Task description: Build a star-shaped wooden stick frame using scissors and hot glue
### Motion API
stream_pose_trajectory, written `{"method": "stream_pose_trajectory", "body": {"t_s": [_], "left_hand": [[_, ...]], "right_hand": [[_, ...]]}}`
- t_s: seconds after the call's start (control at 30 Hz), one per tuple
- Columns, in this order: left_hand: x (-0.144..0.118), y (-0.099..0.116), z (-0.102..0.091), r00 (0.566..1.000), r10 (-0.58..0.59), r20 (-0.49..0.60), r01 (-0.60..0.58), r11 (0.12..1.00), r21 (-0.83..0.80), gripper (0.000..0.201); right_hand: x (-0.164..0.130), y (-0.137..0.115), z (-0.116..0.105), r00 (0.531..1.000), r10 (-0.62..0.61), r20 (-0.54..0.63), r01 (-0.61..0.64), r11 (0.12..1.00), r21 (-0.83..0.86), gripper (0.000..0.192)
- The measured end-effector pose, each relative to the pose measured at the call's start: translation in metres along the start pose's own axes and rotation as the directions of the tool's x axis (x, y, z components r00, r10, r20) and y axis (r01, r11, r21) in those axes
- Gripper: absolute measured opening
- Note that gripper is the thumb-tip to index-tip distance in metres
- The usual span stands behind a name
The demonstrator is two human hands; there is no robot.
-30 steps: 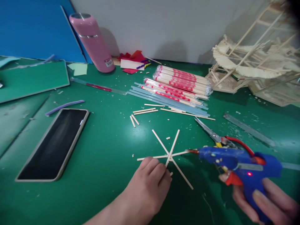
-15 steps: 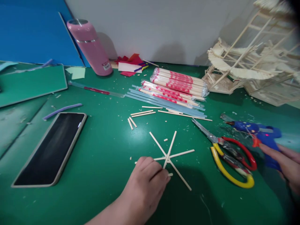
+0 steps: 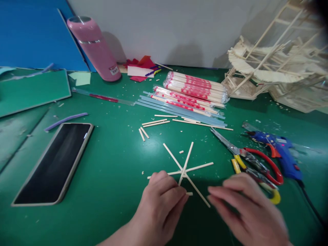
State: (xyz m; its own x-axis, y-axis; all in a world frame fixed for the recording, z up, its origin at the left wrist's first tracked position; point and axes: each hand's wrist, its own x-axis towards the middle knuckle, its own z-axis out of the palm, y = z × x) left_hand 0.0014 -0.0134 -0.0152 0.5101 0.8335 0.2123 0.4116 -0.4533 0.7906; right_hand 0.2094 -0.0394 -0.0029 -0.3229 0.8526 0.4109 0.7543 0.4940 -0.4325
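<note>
right grip [image 3: 249, 206] newly off glue gun [image 3: 286, 155], curled, barely parted, empty; left grip [image 3: 164, 203] pinched round short stick [image 3: 190, 193]

I am noting a phone [image 3: 52, 164] lying screen-up — a purple strip [image 3: 66, 121] resting just beyond — and a pink flask [image 3: 95, 51] standing beside a blue board [image 3: 30, 37].

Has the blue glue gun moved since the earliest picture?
Yes, rightward and away from the person. Against the scissors, the blue glue gun was held over them, hiding part of them; now it lies beyond and to their right.
</note>
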Motion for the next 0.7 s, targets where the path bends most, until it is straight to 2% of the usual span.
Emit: {"method": "stream_pose_trajectory", "body": {"t_s": [0.1,0.33,0.5,0.7], "left_hand": [[-0.001,-0.001,0.001,1.000,-0.020,0.017,0.020,1.000,0.000,0.015],[0.001,-0.002,0.002,1.000,-0.006,0.001,0.006,1.000,-0.008,0.017],[-0.003,-0.006,0.007,0.996,-0.003,-0.091,0.016,0.989,0.150,0.012],[0.000,-0.006,0.008,0.999,-0.005,-0.052,0.021,0.955,0.297,0.015]], "right_hand": [[0.013,-0.019,0.020,0.998,-0.027,0.051,0.022,0.995,0.096,0.010],[0.013,-0.008,0.029,0.995,-0.046,0.086,0.037,0.994,0.103,0.008],[0.014,-0.003,0.032,0.995,-0.010,0.102,0.001,0.997,0.081,0.012],[0.017,-0.002,0.037,0.991,-0.015,0.133,0.009,0.999,0.044,0.013]]}}
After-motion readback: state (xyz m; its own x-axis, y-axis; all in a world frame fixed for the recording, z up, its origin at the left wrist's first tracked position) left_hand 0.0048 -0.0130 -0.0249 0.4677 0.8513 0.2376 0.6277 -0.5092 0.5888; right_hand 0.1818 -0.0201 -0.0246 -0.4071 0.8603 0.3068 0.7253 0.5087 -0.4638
